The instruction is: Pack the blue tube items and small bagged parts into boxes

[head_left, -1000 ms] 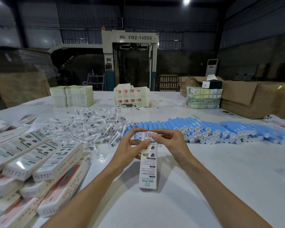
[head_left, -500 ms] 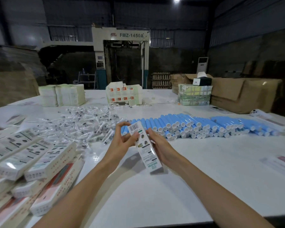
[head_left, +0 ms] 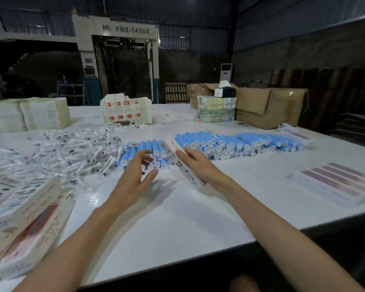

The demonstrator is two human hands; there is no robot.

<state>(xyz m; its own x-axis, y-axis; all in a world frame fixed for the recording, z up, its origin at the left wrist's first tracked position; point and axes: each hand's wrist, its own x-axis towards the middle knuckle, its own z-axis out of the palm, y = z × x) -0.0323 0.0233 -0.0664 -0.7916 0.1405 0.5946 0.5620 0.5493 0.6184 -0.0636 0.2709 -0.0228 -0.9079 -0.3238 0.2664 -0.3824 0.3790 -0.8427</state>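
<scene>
White box (head_left: 178, 160) tilted in right hand (head_left: 198, 165); left hand (head_left: 135, 172) hovers splayed.

Dim warehouse, corrugated walls (head_left: 282, 22), machine (head_left: 131, 30) behind white table (head_left: 177, 218)

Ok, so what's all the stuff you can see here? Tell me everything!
tubes: many, blue with white caps, stacked in a row mid-table
bagged parts: a heap, clear, left of the tubes
box: one, white, held by the tubes
box pile: several, white, near left edge
flat stacks: two, pale green, far left
printed stack: one, white and orange, far middle
bundle: one, greenish, far right
cartons: a few, brown, by the bundle
sheets: several, pink-striped, right edge
table: one, white
machine: one, pale, behind the table
left hand: open, by the tubes
right hand: holds the box
</scene>
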